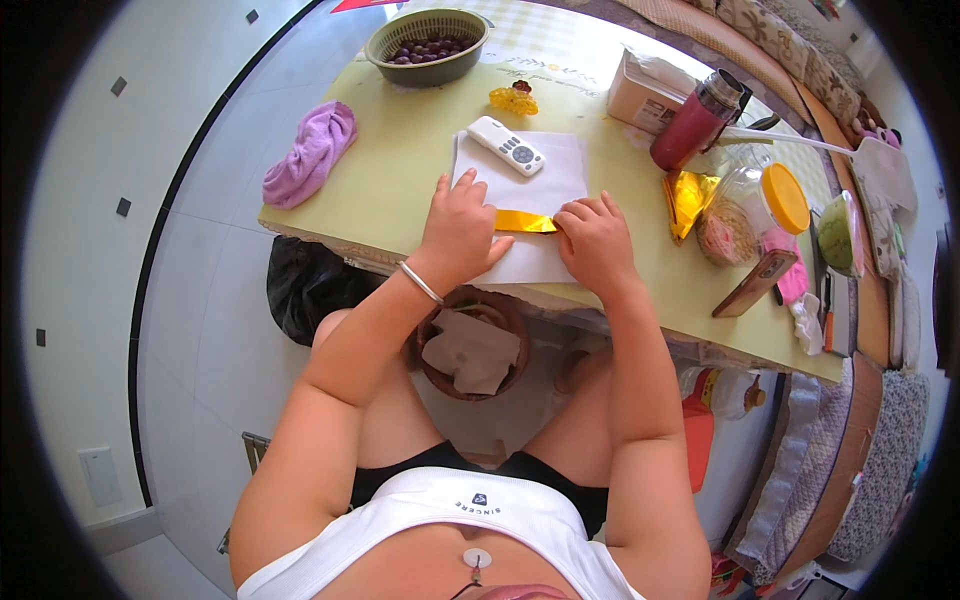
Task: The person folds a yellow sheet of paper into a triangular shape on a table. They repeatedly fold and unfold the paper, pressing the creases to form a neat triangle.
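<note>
A shiny gold foil strip (pixel 525 221) lies crosswise on white paper (pixel 562 160) near the table's front edge. My left hand (pixel 456 230) rests at the strip's left end, fingers apart and thumb stretched out below it. At the other end, my right hand (pixel 597 240) is closed, its thumb and curled fingers on the strip's tip. A white remote control (pixel 506 146) with grey buttons lies on the paper, beyond the strip.
Far left are a colander (pixel 427 72) of dark round fruit and a purple cloth (pixel 312 155). A yellow hair claw (pixel 514 98) lies behind the remote. To the right stand a red thermos (pixel 690 125), gold packet (pixel 688 200), yellow-lidded jar (pixel 735 225) and phone (pixel 755 284). Below is a bin (pixel 428 350).
</note>
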